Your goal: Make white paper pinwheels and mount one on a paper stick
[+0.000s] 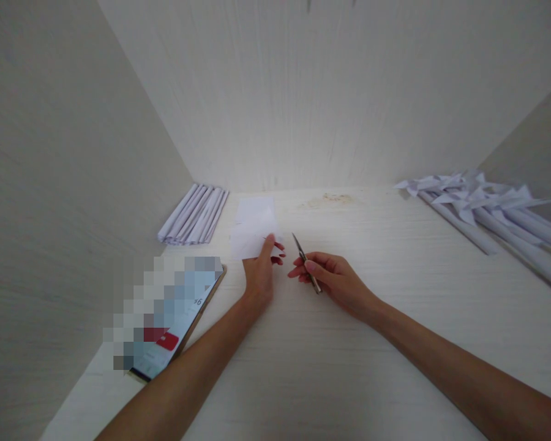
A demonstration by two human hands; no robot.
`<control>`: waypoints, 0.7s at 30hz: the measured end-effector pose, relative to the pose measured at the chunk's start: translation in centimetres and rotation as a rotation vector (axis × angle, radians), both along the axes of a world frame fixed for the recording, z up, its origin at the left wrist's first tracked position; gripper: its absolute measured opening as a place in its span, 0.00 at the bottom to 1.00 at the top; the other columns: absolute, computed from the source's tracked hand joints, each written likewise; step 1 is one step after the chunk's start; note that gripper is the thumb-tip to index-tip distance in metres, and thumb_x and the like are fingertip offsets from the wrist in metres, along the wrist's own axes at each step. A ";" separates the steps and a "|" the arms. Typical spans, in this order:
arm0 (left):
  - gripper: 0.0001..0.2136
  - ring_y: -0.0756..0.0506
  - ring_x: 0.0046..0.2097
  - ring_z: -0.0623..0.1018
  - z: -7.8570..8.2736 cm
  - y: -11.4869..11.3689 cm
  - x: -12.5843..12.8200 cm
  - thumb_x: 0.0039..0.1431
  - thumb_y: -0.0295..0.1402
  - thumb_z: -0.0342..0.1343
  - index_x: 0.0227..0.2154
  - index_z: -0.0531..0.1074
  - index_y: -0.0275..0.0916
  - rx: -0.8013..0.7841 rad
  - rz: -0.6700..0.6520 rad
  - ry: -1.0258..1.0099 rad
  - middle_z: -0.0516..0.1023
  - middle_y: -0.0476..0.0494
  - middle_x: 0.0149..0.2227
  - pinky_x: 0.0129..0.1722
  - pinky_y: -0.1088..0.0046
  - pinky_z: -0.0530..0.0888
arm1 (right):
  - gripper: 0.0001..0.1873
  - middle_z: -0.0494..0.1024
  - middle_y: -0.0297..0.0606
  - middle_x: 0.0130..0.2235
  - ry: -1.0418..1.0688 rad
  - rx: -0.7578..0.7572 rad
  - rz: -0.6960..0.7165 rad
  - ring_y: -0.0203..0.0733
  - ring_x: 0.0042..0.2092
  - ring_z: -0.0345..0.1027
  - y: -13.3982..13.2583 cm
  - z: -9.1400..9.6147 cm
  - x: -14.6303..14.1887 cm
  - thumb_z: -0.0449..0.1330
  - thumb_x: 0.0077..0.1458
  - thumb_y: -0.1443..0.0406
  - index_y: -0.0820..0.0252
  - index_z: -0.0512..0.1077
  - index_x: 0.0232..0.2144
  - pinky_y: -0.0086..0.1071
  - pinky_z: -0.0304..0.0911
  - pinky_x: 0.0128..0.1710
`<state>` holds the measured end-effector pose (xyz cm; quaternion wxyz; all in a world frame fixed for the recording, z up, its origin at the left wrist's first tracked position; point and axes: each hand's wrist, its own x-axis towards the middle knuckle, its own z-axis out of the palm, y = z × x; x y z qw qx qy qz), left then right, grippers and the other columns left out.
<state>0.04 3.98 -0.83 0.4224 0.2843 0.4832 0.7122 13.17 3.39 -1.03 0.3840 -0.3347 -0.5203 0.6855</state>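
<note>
Within the right hand (330,274) — a pointed tool (301,253); near it — paper (251,236) pinched in the left hand (261,274).

Lit phone (183,320) at left, brownish stain (337,198) near pale back wall (294,92)

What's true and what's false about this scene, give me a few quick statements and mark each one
1. The right hand holds a slim pointed tool. True.
2. The left hand holds white paper. True.
3. The tool touches that paper. False: the two are apart.
4. Rolled paper tubes lie beyond the phone. True.
5. The spiky folded paper lies on the left. False: the spiky folded paper lies on the right.
</note>
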 end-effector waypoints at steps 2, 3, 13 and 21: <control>0.07 0.53 0.23 0.71 0.0 -0.1 0.0 0.44 0.35 0.55 0.21 0.68 0.36 0.017 -0.008 0.019 0.71 0.51 0.20 0.18 0.81 0.64 | 0.11 0.77 0.39 0.31 -0.038 0.022 0.040 0.31 0.29 0.63 0.0 0.1 0.1 0.59 0.46 0.60 0.62 0.72 0.31 0.27 0.56 0.30; 0.07 0.52 0.24 0.72 0.0 -0.1 0.0 0.44 0.35 0.55 0.21 0.68 0.36 0.020 -0.010 0.024 0.72 0.50 0.21 0.19 0.80 0.65 | 0.11 0.77 0.39 0.31 -0.050 0.031 0.058 0.31 0.29 0.63 0.0 0.1 0.2 0.59 0.46 0.60 0.62 0.72 0.31 0.27 0.56 0.30; 0.07 0.50 0.25 0.74 -0.2 0.0 -0.1 0.44 0.36 0.55 0.23 0.69 0.36 -0.005 -0.018 0.031 0.74 0.48 0.21 0.21 0.77 0.67 | 0.11 0.68 0.31 0.20 -0.193 0.109 0.058 0.29 0.21 0.55 -0.2 0.4 0.1 0.58 0.46 0.60 0.64 0.72 0.23 0.26 0.49 0.21; 0.07 0.50 0.25 0.74 0.0 0.1 0.0 0.45 0.35 0.54 0.22 0.69 0.35 -0.029 0.005 0.029 0.73 0.49 0.21 0.20 0.79 0.66 | 0.08 0.67 0.32 0.22 -0.397 0.366 0.058 0.31 0.23 0.56 -1.1 0.6 -0.4 0.55 0.48 0.62 0.62 0.68 0.25 0.27 0.54 0.23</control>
